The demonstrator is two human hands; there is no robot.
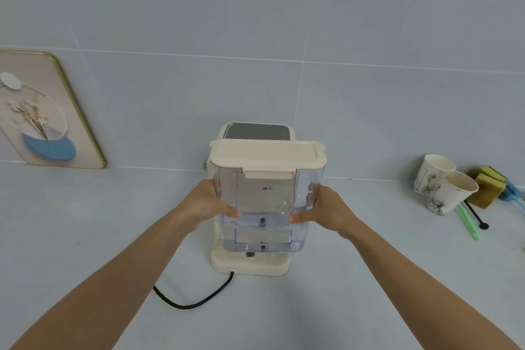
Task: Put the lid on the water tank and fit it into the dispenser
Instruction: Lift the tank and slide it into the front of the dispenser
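A clear plastic water tank (265, 202) with a little water in its bottom is held upright at the middle of the head view. A cream lid (267, 155) sits flat on top of the tank. My left hand (208, 203) grips the tank's left side and my right hand (322, 209) grips its right side, thumbs on the near face. Behind and below the tank stands the cream dispenser (255, 264); its dark top panel (257, 131) shows above the lid. The tank's bottom sits at or just above the dispenser's base; I cannot tell whether they touch.
A black power cord (193, 300) curls over the counter from the dispenser's base toward me. A framed picture (42, 111) leans on the tiled wall at left. At right stand two paper cups (443, 185), yellow sponges (487, 186), a green stick (468, 223) and a black spoon (477, 217).
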